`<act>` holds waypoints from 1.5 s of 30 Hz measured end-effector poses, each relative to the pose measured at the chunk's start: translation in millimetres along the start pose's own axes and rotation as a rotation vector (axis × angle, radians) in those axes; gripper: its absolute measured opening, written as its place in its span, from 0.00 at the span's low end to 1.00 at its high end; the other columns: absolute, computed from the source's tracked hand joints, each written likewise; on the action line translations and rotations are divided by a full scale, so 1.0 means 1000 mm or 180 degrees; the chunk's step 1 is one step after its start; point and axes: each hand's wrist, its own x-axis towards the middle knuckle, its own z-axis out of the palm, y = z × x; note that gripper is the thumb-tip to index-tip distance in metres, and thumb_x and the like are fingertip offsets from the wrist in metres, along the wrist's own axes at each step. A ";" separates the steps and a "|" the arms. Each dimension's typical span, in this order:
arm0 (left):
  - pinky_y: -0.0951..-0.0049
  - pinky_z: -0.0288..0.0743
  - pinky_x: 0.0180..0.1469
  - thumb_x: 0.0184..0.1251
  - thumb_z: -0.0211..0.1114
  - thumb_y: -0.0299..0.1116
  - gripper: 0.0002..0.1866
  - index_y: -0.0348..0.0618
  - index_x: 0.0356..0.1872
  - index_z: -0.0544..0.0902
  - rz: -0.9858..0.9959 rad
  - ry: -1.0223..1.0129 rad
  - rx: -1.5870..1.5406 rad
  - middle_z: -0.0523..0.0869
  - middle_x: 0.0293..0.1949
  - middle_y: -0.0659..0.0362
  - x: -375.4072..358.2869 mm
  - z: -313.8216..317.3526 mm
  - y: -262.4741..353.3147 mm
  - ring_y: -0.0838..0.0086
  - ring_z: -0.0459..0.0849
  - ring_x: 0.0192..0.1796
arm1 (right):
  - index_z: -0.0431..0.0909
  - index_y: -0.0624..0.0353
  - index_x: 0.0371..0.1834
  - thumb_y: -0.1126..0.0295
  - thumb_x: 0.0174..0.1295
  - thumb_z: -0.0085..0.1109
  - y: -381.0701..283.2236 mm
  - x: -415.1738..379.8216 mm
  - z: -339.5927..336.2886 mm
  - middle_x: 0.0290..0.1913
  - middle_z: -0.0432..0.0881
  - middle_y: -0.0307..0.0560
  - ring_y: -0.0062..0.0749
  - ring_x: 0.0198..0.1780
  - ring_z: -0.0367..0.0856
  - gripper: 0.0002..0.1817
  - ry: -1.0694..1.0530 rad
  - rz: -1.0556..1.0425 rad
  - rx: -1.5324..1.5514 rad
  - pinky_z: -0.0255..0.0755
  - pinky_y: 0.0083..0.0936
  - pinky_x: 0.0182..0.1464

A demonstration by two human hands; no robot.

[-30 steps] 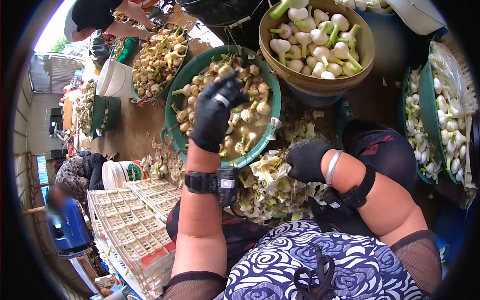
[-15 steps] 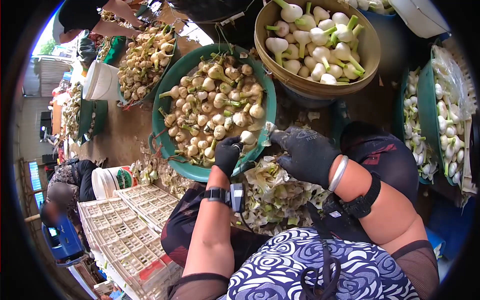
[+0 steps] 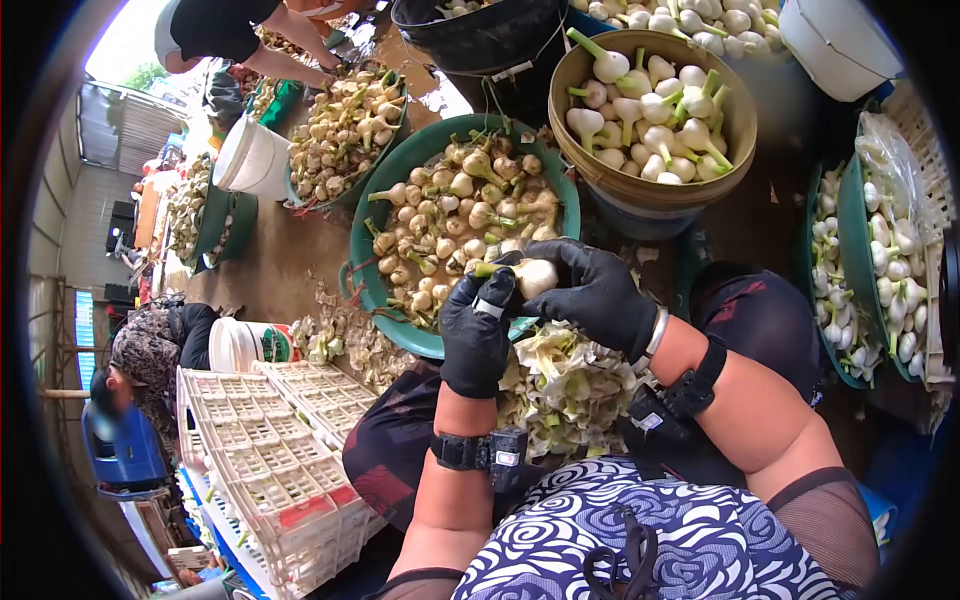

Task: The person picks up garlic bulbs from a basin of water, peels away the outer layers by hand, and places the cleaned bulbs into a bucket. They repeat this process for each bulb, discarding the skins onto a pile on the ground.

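Note:
Both hands wear black gloves. My left hand [image 3: 477, 335] is closed around the green stem end of a garlic bulb [image 3: 535, 277], with a light band on one finger. My right hand [image 3: 598, 298] has its fingers closed on the other side of the same bulb. The two hands nearly meet over the near edge of a green basin [image 3: 365, 225] that holds unpeeled, brownish bulbs in murky water. Below the hands lies a heap of peeled skins [image 3: 565, 390]. Behind them stands a tan bucket [image 3: 640, 183] of clean white bulbs with green stems.
White plastic crates [image 3: 270, 450] stand at the left, near a white bucket [image 3: 232, 345] and a crouching person [image 3: 150, 345]. Another person [image 3: 235, 35] bends over at the upper left. Green basins of white garlic [image 3: 860, 260] stand at the right. A black bucket [image 3: 480, 45] is at the top.
My right hand has moved left to meet my left hand, and now holds the bulb too. My left hand has turned upward. The view has shifted, so the basin and buckets appear further right.

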 end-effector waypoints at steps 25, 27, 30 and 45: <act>0.68 0.73 0.44 0.51 0.63 0.24 0.15 0.42 0.43 0.81 0.1644 -0.0787 0.3672 0.82 0.36 0.54 0.014 -0.005 0.010 0.62 0.81 0.40 | 0.75 0.60 0.40 0.53 0.64 0.51 -0.011 -0.008 -0.011 0.29 0.80 0.45 0.25 0.24 0.77 0.19 -0.1018 0.2354 0.1781 0.69 0.17 0.21; 0.72 0.73 0.45 0.59 0.61 0.26 0.12 0.39 0.45 0.80 0.1167 -0.0532 0.2901 0.83 0.38 0.57 0.014 -0.010 -0.007 0.70 0.81 0.41 | 0.75 0.58 0.40 0.53 0.63 0.52 -0.010 -0.009 -0.010 0.29 0.79 0.43 0.25 0.25 0.77 0.18 -0.0973 0.2263 0.1734 0.69 0.17 0.23; 0.77 0.76 0.41 0.65 0.53 0.24 0.18 0.33 0.56 0.74 -0.0245 -0.0140 0.0352 0.82 0.39 0.58 -0.007 -0.013 -0.001 0.77 0.80 0.37 | 0.76 0.58 0.42 0.55 0.64 0.52 -0.014 -0.006 -0.018 0.32 0.80 0.43 0.25 0.27 0.78 0.17 -0.0394 0.1735 0.1427 0.71 0.17 0.26; 0.77 0.72 0.46 0.65 0.57 0.33 0.17 0.34 0.50 0.78 0.0347 -0.0257 0.0428 0.82 0.43 0.57 0.007 -0.014 0.015 0.76 0.79 0.38 | 0.78 0.60 0.38 0.65 0.52 0.56 0.009 -0.026 -0.019 0.40 0.79 0.62 0.52 0.45 0.78 0.13 -0.1229 0.0875 -0.3597 0.71 0.41 0.48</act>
